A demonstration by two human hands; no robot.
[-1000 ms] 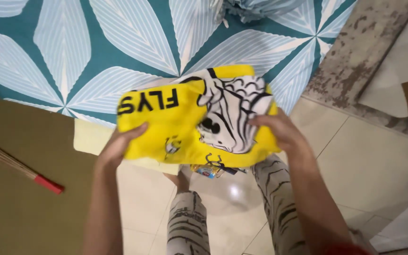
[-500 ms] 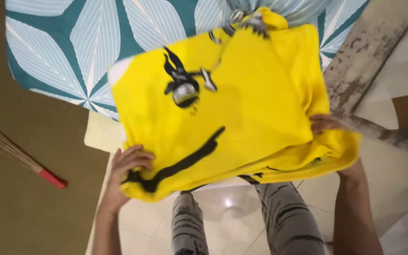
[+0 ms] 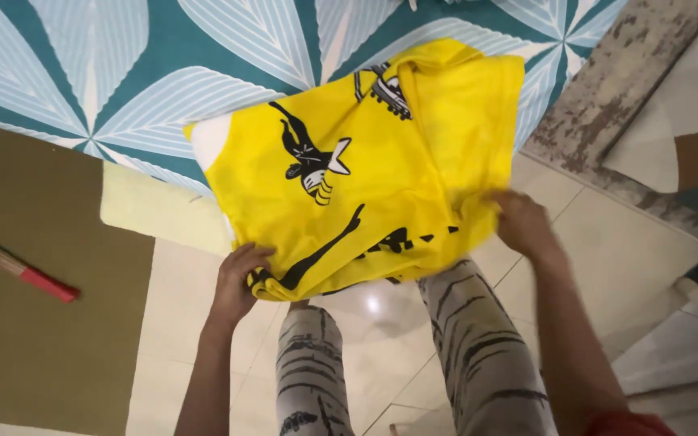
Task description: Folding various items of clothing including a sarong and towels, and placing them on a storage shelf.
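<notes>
The yellow T-shirt (image 3: 373,169) with black print now lies spread over the edge of the bed (image 3: 123,73), its hem hanging toward the floor; a second ago it was a folded bundle held up in the air, then flung open. The left hand (image 3: 240,278) pinches the lower left corner of the hem, the right hand (image 3: 523,222) grasps the lower right edge. Striped trousers (image 3: 462,347) stand below. A brown mat (image 3: 34,355) carries a red-handled broom (image 3: 34,278). No containers show.
</notes>
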